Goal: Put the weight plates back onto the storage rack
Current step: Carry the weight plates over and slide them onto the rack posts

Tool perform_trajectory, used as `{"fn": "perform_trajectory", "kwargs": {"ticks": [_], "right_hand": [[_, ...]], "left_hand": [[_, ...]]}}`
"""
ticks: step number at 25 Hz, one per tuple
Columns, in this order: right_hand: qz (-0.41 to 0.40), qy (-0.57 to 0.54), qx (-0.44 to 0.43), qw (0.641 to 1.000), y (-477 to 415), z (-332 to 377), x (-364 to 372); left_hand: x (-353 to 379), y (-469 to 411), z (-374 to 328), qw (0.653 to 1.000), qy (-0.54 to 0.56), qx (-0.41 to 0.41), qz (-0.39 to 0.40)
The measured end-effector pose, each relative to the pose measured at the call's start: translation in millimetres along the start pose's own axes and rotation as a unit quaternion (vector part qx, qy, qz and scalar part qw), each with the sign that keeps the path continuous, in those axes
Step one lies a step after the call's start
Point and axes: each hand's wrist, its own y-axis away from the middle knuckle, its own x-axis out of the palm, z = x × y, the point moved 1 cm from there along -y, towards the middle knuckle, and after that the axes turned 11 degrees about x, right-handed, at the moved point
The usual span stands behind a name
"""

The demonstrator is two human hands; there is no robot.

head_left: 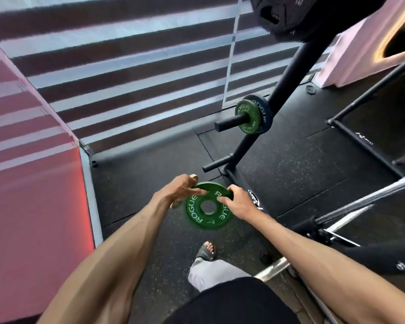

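Green plate, right fingers pinching, left fingers touching

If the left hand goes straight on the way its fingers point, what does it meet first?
The plate: the fingers of the left hand seem to touch it now. Beyond it, probably the right hand, which grips its rim.

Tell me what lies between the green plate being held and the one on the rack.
Head view: an empty short black rack peg over black rubber floor, between the held green plate and the racked green plate.
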Motion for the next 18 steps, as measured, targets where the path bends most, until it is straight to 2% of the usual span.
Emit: {"fn": "perform_trajectory", "kwargs": {"ticks": [6, 9, 15, 18], "right_hand": [[-0.042, -0.045, 0.03, 0.998, -90.0, 69.6, -25.6], [-0.065, -0.063, 0.059, 0.994, -128.1, 92.2, -38.7], [-0.138, -0.083, 0.143, 0.977, -196.0, 124.7, -43.0], [-0.19, -0.093, 0.19, 0.959, -220.4, 143.4, -40.8]], "left_hand": [[-87.6, -107.4, 29.6, 1.0, 0.003, 0.013, 0.028], [-120.5, -163.0, 37.4, 0.997, 0.0, 0.036, 0.071], [-168.6, -266.7, 46.9, 0.975, -0.052, 0.121, 0.18], [-188.1, -307.1, 50.8, 0.967, -0.048, 0.163, 0.191]]}}
